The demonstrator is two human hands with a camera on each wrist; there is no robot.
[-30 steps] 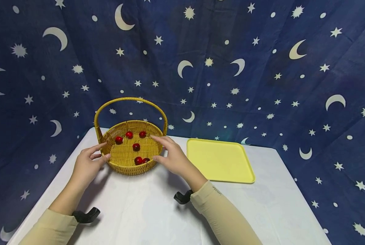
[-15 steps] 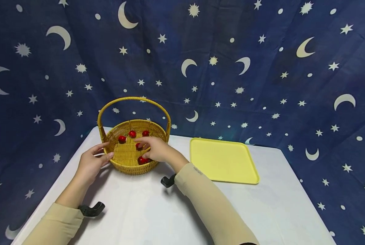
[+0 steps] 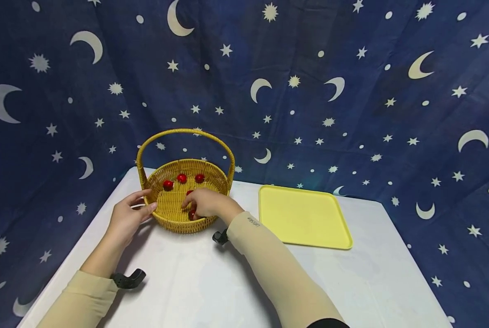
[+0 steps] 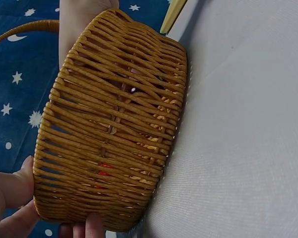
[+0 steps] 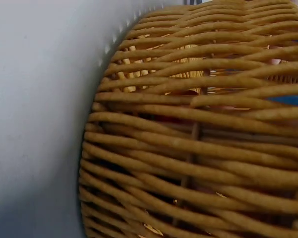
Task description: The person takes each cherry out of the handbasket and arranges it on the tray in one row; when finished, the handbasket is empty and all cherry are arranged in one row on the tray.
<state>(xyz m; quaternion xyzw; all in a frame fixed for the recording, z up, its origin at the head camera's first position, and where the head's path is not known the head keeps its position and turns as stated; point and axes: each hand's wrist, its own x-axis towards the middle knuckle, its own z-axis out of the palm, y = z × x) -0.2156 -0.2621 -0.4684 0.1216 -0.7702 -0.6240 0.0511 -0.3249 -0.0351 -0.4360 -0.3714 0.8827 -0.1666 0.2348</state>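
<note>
A round woven basket [image 3: 187, 226] with a tall arched handle stands at the back left of the white table. Small, glossy, red cherry-like fruits [image 3: 168, 185] lie spread over its bottom. My left hand [image 3: 125, 218] holds the basket's left side, thumb at the rim and fingertips against the outer wall, as the left wrist view shows. Over the front right rim, my right hand [image 3: 207, 202] reaches inside with fingers pointing down around a red fruit [image 3: 192, 214] near the front. I cannot tell whether it pinches that fruit. Basket weave [image 5: 198, 139] fills most of the right wrist view.
To the right of the basket lies a yellow rectangular tray [image 3: 303, 216] with a low rim. A dark blue cloth [image 3: 293, 91] printed with moons and stars hangs behind the table [image 3: 195, 282]. The basket's handle [image 3: 185, 131] arches above the right hand.
My right hand has moved left from outside the basket's right rim and down into it, among the fruits. The left hand has closed in on the left rim. The view has shifted slightly.
</note>
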